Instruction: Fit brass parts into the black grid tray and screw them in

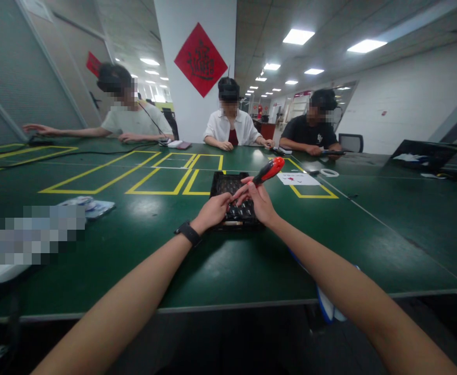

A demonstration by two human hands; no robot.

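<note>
A screwdriver (269, 171) with a red and black handle rests in my right hand (260, 202); its handle slants up to the right between thumb and forefinger, and its blade is hidden. My left hand (214, 210) meets the right one over a black plastic tray (237, 228). Its fingers are pressed together by the right fingertips, and whatever they pinch is hidden. Inside the tray lie several small dark parts (241, 212) with shiny spots, too small to name. Both hands hover over or touch the tray's near half; I cannot tell which.
Yellow tape rectangles (154, 179) mark the green table (142, 255). Beyond the tray are a printed sheet (297, 179) and a white ring (329, 173). A blurred pile (33, 237) lies left. Three people sit across the table. A dark bin (411, 156) stands far right.
</note>
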